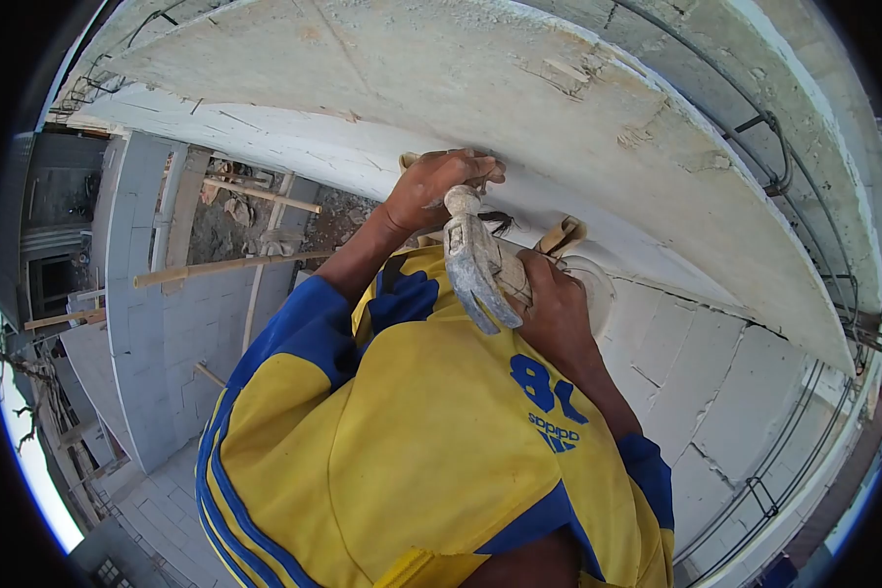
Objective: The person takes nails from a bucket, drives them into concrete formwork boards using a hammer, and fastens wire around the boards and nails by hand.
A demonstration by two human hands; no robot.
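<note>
My left hand (439, 186) is raised against the pale board, its fingers pressed together; whatever lies between them is too small to make out. Just below its fingertips is the metal head of a hammer (475, 269), worn and smeared with grey-white, with the claw pointing down toward my chest. Closed around the hammer close to its head is my right hand (562, 312); the handle is mostly hidden. A tan strap or loop (562, 236) shows beyond my right hand, and a round pale object (593, 294) sits partly behind it.
Overhead, a long pale board (441, 73) curves across the view. Steel rebar (782, 147) runs along the right side. Grey block walls (696, 363) stand right and left. Wooden poles (225, 267) cross an opening with rubble at left.
</note>
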